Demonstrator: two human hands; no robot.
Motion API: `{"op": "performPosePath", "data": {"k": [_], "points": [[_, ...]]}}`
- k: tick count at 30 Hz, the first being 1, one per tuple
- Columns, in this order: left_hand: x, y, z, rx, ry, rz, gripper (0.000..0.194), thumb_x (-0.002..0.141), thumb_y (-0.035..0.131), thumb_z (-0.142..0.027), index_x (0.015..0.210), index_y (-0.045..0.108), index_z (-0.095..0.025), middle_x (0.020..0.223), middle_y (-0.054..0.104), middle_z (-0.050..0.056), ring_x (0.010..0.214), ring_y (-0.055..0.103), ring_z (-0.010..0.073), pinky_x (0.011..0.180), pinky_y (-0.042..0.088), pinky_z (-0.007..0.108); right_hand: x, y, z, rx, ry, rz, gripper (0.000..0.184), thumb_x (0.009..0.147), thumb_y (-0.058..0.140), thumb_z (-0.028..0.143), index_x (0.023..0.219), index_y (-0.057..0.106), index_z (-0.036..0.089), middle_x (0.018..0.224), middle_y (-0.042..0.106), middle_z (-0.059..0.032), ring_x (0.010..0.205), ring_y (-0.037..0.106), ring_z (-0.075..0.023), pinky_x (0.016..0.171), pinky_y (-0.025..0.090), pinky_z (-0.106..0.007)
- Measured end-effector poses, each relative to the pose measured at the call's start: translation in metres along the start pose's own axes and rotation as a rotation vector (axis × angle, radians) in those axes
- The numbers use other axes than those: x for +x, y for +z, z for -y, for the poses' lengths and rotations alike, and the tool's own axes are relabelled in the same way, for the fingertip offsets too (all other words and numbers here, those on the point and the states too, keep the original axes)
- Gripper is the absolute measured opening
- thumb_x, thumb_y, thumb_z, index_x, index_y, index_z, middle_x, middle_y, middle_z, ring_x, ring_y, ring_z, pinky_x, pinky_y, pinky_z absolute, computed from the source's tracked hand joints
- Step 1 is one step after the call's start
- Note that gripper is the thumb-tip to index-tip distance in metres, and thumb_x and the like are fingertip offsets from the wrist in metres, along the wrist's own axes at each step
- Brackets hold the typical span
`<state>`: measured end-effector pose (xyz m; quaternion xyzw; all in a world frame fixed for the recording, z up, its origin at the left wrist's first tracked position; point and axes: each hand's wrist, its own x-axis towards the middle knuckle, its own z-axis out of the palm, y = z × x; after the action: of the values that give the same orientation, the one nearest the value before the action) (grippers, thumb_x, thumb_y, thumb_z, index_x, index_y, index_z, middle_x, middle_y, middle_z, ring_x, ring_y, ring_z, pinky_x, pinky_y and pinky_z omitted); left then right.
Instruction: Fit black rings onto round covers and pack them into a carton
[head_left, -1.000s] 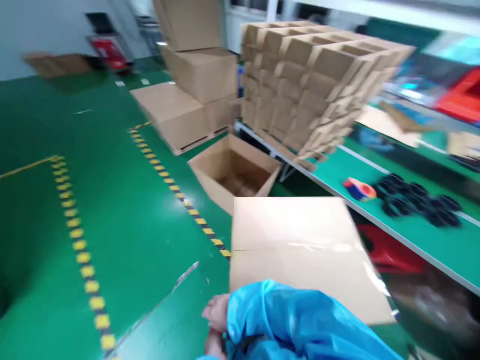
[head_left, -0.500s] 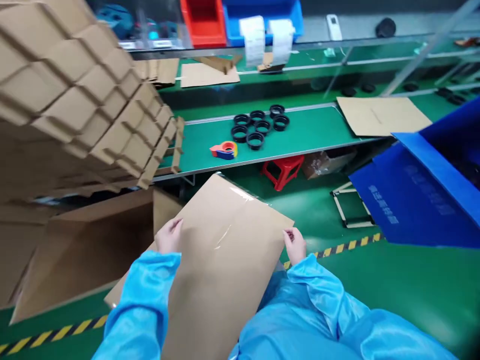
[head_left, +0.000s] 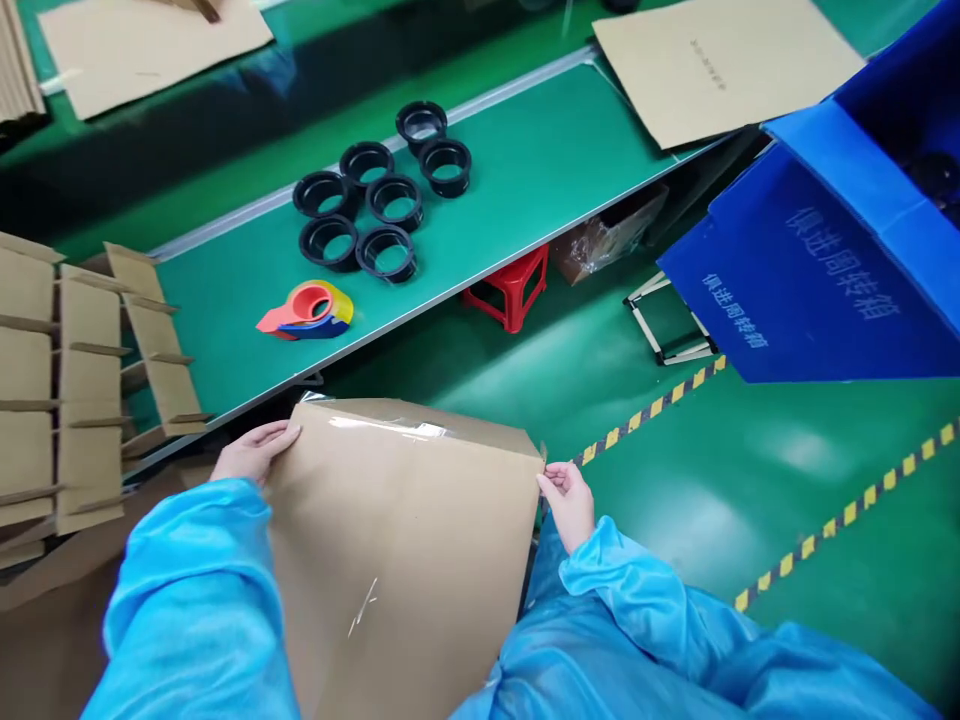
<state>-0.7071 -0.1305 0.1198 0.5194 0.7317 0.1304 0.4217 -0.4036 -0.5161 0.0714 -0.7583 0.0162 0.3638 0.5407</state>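
The green tabletop (head_left: 540,170) offers open room between the black rings (head_left: 394,180) and the flat cardboard sheet (head_left: 720,65) to their right. The tape dispenser (head_left: 309,310) obstructs the near side, slotted dividers (head_left: 90,380) crowd the left end, and the large cardboard piece (head_left: 405,520) blocks the foreground.

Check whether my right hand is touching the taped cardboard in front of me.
Touching. The head view shows the right hand pinching the cardboard at its upper right corner, thumb and fingers pressed to the edge.
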Motion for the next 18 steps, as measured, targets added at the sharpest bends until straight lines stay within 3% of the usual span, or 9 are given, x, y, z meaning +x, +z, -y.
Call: {"op": "performPosePath", "data": {"k": [4,8,11,14,18], "points": [[0.021,-0.001,0.003,-0.175,-0.118,0.130,0.041,0.061,0.088,-0.029,0.094,0.068,-0.019,0.084,0.070,-0.003,0.085,0.064,0.0151,0.111,0.045,0.042,-0.003,-0.001,0.009,0.023,0.035,-0.008,0.036,0.065,0.081,0.042,0.089,0.061,0.024,0.083,0.065,-0.0017,0.075,0.064,-0.0193,0.065,0.056,-0.032],[0.034,0.003,-0.001,-0.238,-0.114,0.171,0.067,0.033,0.099,-0.042,0.087,0.065,-0.021,0.084,0.067,-0.005,0.089,0.060,0.0160,0.120,0.031,0.043,-0.005,0.004,0.017,0.066,0.064,-0.018,0.041,0.066,0.080,0.047,0.095,0.061,0.023,0.085,0.063,-0.0021,0.075,0.061,-0.0189,0.062,0.054,-0.030],[0.039,0.005,-0.002,-0.246,-0.110,0.207,0.079,0.020,0.099,-0.048,0.087,0.065,-0.022,0.084,0.065,-0.005,0.088,0.057,0.0164,0.120,0.030,0.045,-0.008,0.007,0.022,0.084,0.083,-0.010,0.042,0.068,0.079,0.048,0.097,0.062,0.023,0.086,0.064,-0.0026,0.074,0.060,-0.0186,0.063,0.053,-0.031],[0.044,0.008,0.000,-0.254,-0.115,0.253,0.081,0.024,0.099,-0.047,0.093,0.065,-0.023,0.089,0.064,-0.006,0.090,0.055,0.0158,0.114,0.036,0.038,-0.009,0.007,0.026,0.075,0.082,-0.011,0.041,0.069,0.080,0.047,0.100,0.065,0.023,0.090,0.067,-0.0033,0.080,0.061,-0.0194,0.071,0.054,-0.033],[0.041,0.009,-0.003,-0.251,-0.135,0.286,0.071,0.042,0.095,-0.043,0.103,0.064,-0.023,0.097,0.066,-0.003,0.093,0.057,0.0184,0.097,0.046,0.032,-0.009,0.006,0.027,0.043,0.103,-0.015,0.039,0.069,0.080,0.048,0.100,0.069,0.027,0.095,0.071,-0.0037,0.090,0.066,-0.0253,0.081,0.055,-0.039]]}}
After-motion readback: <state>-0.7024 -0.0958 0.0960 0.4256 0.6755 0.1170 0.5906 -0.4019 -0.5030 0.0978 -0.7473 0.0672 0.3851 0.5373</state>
